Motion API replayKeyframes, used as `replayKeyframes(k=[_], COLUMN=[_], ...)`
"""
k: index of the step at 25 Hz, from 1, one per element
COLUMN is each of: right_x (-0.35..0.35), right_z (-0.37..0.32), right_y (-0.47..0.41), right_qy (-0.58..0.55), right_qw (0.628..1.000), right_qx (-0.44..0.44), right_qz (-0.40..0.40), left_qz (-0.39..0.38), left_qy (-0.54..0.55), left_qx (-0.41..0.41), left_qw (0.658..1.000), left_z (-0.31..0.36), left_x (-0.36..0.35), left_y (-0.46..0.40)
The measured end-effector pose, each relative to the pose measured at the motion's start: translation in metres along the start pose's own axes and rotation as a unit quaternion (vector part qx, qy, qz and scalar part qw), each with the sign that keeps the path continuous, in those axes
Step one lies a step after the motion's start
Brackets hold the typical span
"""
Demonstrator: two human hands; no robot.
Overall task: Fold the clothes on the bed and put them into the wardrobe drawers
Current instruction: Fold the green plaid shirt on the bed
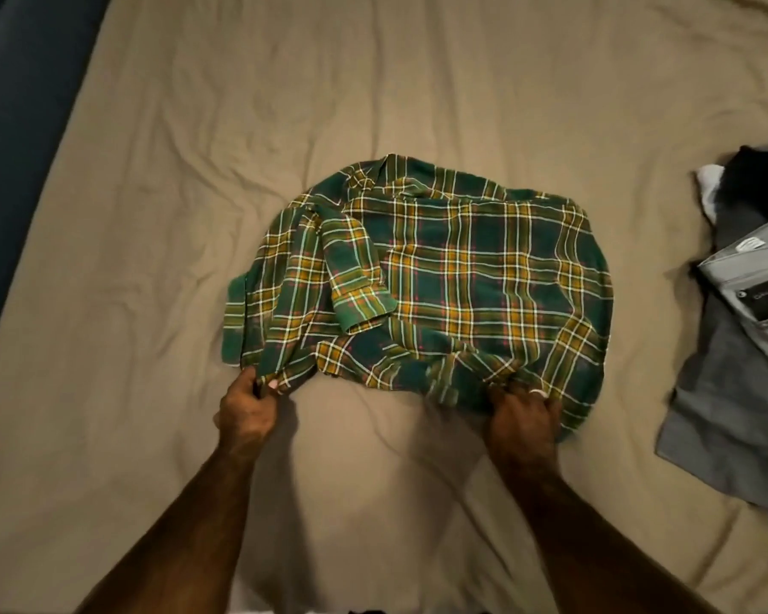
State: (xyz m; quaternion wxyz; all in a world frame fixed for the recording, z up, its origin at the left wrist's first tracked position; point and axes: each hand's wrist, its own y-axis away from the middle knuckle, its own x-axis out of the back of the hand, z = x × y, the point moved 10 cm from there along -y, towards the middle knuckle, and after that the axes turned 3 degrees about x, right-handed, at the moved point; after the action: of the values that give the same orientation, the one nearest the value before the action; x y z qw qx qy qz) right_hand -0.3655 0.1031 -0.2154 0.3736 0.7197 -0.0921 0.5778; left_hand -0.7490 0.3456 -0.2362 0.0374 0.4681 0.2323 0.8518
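A green and yellow plaid shirt lies spread on the bed, roughly in the middle of the tan sheet and nearer its near edge than its far edge. It is partly folded: one short sleeve is turned in over the body on the left side, and the collar end points toward the far edge. The cloth is rumpled along its near hem, where both hands have hold of it.

The left hand grips the near left corner of the shirt, its fingers curled and pinching a bunch of fabric. The right hand grips the near right part of the hem, fingers closed round a gathered fold, with the cloth draping over the knuckles. Both bare forearms reach in from the near edge of the bed.

At the right edge of the bed sits a loose pile of clothes, well apart from the shirt: grey trousers with a waistband label showing, something black and a bit of white cloth behind them. Along the left edge of the bed runs a dark blue surface
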Motion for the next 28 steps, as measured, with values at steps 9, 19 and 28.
replayKeyframes(k=[9,19,28], right_x=[0.010,-0.036,-0.011], right_z=[0.063,-0.108,-0.161], right_y=[0.064,0.041,-0.024], right_qy=[0.067,-0.063,-0.169], right_qw=[0.997,0.984,0.974], right_qx=[-0.030,0.146,0.134], right_qz=[-0.033,-0.075,-0.062], left_qz=[-0.115,-0.194,-0.301], left_qy=[-0.236,0.147,0.144], left_qx=[0.075,-0.094,-0.063], left_qw=[0.962,0.965,0.941], left_z=[-0.084,-0.089,-0.073], left_x=[-0.004,-0.025,-0.015], left_y=[0.087,0.057,0.046])
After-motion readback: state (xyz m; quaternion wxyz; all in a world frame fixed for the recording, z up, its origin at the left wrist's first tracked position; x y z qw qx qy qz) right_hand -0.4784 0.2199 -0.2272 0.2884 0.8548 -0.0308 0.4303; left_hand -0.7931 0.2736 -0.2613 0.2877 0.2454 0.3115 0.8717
